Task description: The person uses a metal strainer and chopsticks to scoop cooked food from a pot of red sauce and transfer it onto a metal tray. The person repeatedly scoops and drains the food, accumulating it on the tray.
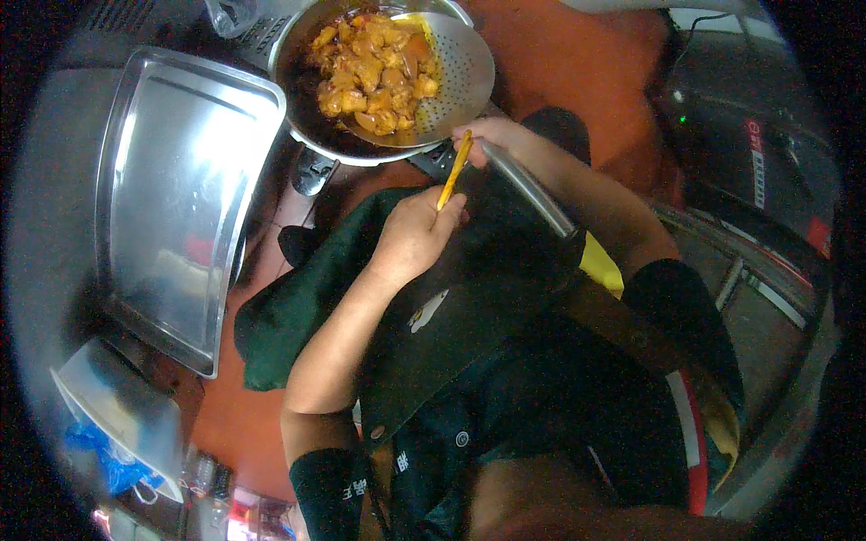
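My left hand (416, 233) is closed around the lower end of a thin yellow stick (454, 172). The stick's upper end lies against the fingers of my right hand (484, 138). My right hand grips the metal handle (531, 189) of a perforated skimmer close to its bowl; the handle slants down to the right, towards the dark apron. Glossy brown chunks of cooked food (372, 74) are heaped on the left part of the skimmer bowl (463, 74). The bowl rests over a large round metal pot (291, 101), whose dark inside shows at the left.
A large shallow steel tray (183, 169) stands tilted at the left. Below it are a whitish plastic tub (122, 399) and a blue plastic bag (101, 453). A dark appliance (737, 142) with a small green light is at the right. Reddish flooring (575, 54) shows behind the pot.
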Motion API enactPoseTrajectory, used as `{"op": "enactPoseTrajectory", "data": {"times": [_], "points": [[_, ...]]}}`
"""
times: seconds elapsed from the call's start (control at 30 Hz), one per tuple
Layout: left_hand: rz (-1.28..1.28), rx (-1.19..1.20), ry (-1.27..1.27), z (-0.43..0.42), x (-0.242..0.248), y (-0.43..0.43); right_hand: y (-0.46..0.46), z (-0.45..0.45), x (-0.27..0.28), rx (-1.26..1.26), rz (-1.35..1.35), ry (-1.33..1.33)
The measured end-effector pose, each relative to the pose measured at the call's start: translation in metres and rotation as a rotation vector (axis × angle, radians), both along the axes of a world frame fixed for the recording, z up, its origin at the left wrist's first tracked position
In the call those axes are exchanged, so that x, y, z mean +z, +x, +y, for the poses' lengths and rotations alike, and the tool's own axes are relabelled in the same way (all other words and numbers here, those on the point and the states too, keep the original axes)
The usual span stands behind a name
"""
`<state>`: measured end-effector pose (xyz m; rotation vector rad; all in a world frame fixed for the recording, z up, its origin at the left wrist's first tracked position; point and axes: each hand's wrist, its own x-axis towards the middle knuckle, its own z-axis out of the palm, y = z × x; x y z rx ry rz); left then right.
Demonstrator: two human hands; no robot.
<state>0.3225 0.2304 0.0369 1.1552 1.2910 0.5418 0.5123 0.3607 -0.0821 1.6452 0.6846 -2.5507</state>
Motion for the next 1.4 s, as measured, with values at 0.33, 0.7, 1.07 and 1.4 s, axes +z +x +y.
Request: {"op": "enactPoseTrajectory", "data": {"times": [0.33,0.7,1.07,1.4], "points": [[-0.008,-0.043,0.004,-0.005,-0.006,-0.001,0.022,-0.017,0.014,-0.066,0.100,0.096],[-0.018,-0.099,0.056,-0.007,0.001,0.006,0.016,-0.028,-0.015,-0.020,0.283,-0.019],[-0.026,-0.151,0.084,-0.013,-0.004,0.021,0.029,-0.036,0.006,-0.079,0.045,0.108],[-0.020,-0.169,0.047,-0.014,-0.010,0.024,0.035,-0.054,-0.006,-0.161,0.266,0.129]]}}
